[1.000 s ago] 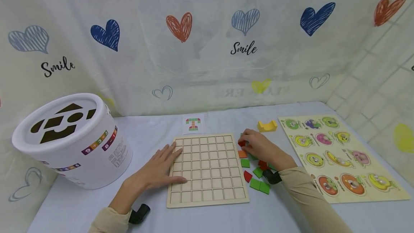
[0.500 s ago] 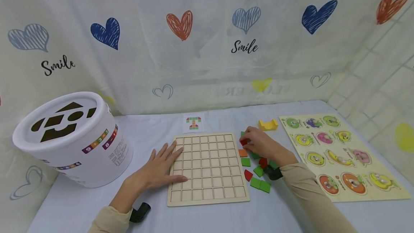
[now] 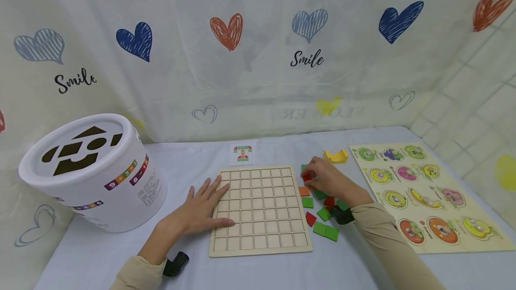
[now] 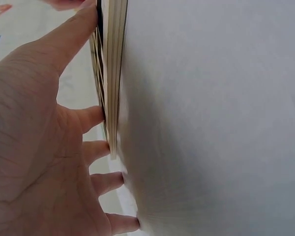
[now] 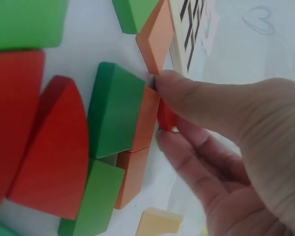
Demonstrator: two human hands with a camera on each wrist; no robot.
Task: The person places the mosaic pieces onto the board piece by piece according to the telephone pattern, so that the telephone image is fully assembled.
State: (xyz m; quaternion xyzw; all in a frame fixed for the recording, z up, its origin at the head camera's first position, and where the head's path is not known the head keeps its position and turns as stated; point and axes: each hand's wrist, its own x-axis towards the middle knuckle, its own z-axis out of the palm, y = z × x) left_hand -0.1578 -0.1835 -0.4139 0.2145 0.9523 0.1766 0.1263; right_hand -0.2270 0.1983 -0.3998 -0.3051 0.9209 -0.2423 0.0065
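Observation:
My left hand lies with spread fingers along the left edge of a wooden grid board; the thumb and some fingertips touch the board, and its layered edge shows in the left wrist view. Right of the board, my right hand pinches a small red block between thumb and fingers, which cover part of it. Around that hand lie orange blocks, green blocks and a red quarter-round block. The board's visible grid cells hold no blocks.
A card with a coloured T pattern lies behind the board. Farther right are a yellow curved block and a fruit puzzle board. At left stands a white bucket with shape holes in its lid.
The right hand stays among the blocks, shifting only slightly, with the red block in its fingers. My left hand keeps its place on the board edge. The head view shifts a little.

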